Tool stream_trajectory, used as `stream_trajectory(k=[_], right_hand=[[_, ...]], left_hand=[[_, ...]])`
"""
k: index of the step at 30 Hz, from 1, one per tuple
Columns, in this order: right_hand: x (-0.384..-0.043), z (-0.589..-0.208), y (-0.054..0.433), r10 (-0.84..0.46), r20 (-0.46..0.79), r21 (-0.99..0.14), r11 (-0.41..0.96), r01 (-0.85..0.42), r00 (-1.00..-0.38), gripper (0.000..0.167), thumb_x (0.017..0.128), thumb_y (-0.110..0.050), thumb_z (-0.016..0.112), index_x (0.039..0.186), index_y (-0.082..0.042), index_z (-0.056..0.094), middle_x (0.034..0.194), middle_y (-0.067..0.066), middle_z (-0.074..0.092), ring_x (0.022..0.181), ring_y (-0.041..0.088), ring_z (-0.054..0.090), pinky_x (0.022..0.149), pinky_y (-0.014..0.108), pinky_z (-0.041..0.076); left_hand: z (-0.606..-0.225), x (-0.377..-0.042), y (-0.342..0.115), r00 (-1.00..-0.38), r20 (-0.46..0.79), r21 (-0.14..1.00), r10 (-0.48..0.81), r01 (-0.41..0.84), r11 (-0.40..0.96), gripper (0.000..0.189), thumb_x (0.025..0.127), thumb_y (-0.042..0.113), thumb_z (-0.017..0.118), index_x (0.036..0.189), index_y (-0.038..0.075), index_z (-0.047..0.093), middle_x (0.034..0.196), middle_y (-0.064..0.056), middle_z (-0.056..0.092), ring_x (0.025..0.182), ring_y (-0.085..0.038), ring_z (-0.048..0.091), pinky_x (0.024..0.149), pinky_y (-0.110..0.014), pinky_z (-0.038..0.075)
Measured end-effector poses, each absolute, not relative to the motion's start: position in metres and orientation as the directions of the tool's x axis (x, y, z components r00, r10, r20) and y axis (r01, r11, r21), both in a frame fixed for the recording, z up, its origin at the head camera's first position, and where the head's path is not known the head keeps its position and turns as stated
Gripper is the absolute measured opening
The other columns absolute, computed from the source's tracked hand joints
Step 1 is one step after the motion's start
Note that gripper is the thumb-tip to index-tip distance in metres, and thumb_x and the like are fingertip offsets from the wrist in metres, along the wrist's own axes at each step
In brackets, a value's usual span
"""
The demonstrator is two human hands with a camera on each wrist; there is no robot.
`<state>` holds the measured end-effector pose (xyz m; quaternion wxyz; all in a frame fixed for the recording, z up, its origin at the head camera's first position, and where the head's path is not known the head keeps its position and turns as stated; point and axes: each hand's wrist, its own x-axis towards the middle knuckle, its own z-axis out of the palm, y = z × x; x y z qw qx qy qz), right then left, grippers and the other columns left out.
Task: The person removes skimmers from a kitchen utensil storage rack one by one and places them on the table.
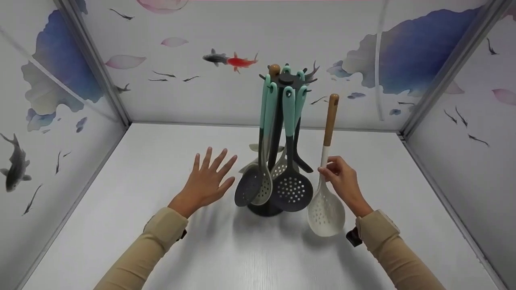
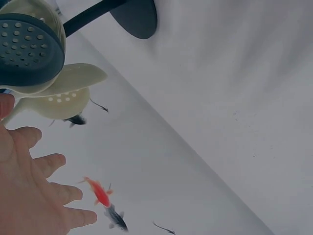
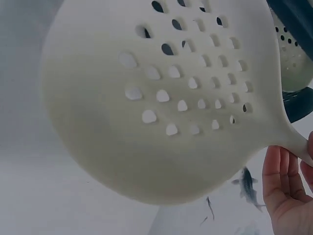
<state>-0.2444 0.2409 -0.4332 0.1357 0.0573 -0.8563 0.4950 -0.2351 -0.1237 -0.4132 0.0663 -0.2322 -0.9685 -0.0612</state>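
A white slotted spoon [image 1: 326, 213] with a wooden handle hangs upright, bowl down, right of the utensil rack. My right hand [image 1: 342, 179] pinches its white neck between thumb and fingers. In the right wrist view the perforated bowl [image 3: 161, 161] fills most of the picture. My left hand [image 1: 207, 181] is spread with straight fingers just left of the rack and holds nothing. On the black rack [image 1: 277, 133] hang several utensils with mint-green handles, among them a dark skimmer [image 1: 292, 191] and a dark ladle [image 1: 247, 187]. Pale utensils behind them are partly hidden.
The rack's round black base [image 1: 266, 210] stands on a white table [image 1: 250, 249]. White panels with painted fish and lotus patterns enclose the table at the back [image 1: 169, 100] and both sides. Grey metal posts [image 1: 96, 64] mark the corners.
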Motion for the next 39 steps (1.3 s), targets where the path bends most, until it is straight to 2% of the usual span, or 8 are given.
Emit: stream_trajectory(k=[7,17,23,26,30,32,34,39], right_hand=[[-0.248,-0.459,0.249,0.069,0.139,-0.848,0.523,-0.083,-0.988,0.036,0.088,-0.021,0.065,0.115,-0.001,0.052,0.092,0.017,0.062,0.069,0.009,0.058,0.062,0.019,0.051],[-0.249,-0.482,0.252,0.089,-0.034,-0.891,0.448,0.071,-0.995,0.039,0.091,-0.020,0.061,0.119,0.004,0.047,0.108,0.023,0.059,0.083,0.017,0.064,0.074,0.031,0.055],[-0.252,-0.488,0.251,0.089,-0.155,-0.898,0.403,0.178,-0.984,0.042,0.092,-0.019,0.059,0.122,0.007,0.043,0.110,0.023,0.058,0.079,0.011,0.063,0.074,0.029,0.055],[-0.253,-0.491,0.250,0.087,-0.211,-0.902,0.367,0.228,-0.974,0.037,0.092,-0.014,0.058,0.118,0.006,0.040,0.111,0.021,0.056,0.079,0.011,0.063,0.072,0.028,0.054],[-0.253,-0.496,0.249,0.067,-0.236,-0.894,0.376,0.244,-0.969,0.023,0.091,-0.006,0.056,0.107,0.004,0.044,0.105,0.017,0.056,0.079,0.015,0.062,0.070,0.027,0.053],[-0.254,-0.498,0.248,0.045,-0.244,-0.888,0.392,0.241,-0.969,0.019,0.091,-0.004,0.055,0.107,0.005,0.049,0.104,0.017,0.057,0.083,0.018,0.062,0.072,0.029,0.053],[-0.254,-0.500,0.248,0.008,-0.260,-0.878,0.413,0.240,-0.966,0.023,0.092,-0.004,0.054,0.112,0.006,0.053,0.109,0.020,0.057,0.090,0.021,0.062,0.077,0.031,0.053],[-0.252,-0.502,0.244,-0.075,-0.300,-0.860,0.454,0.235,-0.951,0.036,0.093,-0.006,0.049,0.125,0.010,0.049,0.124,0.026,0.053,0.108,0.032,0.058,0.091,0.039,0.049]], left_hand=[[-0.415,-0.233,-0.125,-0.887,0.161,0.093,0.432,0.449,0.888,0.055,0.098,0.047,0.032,0.148,0.027,0.022,0.156,-0.006,0.018,0.142,-0.041,0.007,0.110,-0.062,0.008],[-0.416,-0.233,-0.125,-0.891,0.152,0.087,0.428,0.444,0.892,0.055,0.098,0.048,0.033,0.148,0.027,0.022,0.156,-0.006,0.018,0.142,-0.042,0.008,0.110,-0.062,0.008],[-0.419,-0.233,-0.126,-0.891,0.151,0.096,0.427,0.444,0.891,0.055,0.098,0.048,0.033,0.148,0.028,0.022,0.156,-0.006,0.018,0.142,-0.041,0.008,0.110,-0.062,0.008],[-0.421,-0.233,-0.125,-0.890,0.160,0.096,0.427,0.444,0.891,0.056,0.097,0.049,0.034,0.148,0.027,0.023,0.155,-0.006,0.019,0.141,-0.042,0.009,0.109,-0.063,0.009],[-0.421,-0.232,-0.125,-0.892,0.160,0.098,0.424,0.441,0.892,0.057,0.097,0.048,0.036,0.148,0.026,0.024,0.155,-0.007,0.020,0.141,-0.043,0.010,0.109,-0.062,0.010],[-0.421,-0.232,-0.126,-0.893,0.156,0.093,0.421,0.438,0.894,0.057,0.097,0.049,0.036,0.148,0.026,0.024,0.155,-0.006,0.020,0.141,-0.042,0.009,0.109,-0.062,0.010],[-0.421,-0.231,-0.126,-0.894,0.154,0.088,0.420,0.436,0.895,0.057,0.097,0.049,0.036,0.148,0.026,0.024,0.155,-0.006,0.020,0.141,-0.042,0.009,0.110,-0.062,0.010],[-0.422,-0.233,-0.126,-0.890,0.153,0.095,0.429,0.446,0.890,0.057,0.097,0.048,0.037,0.148,0.026,0.024,0.155,-0.007,0.020,0.141,-0.043,0.009,0.109,-0.062,0.010]])
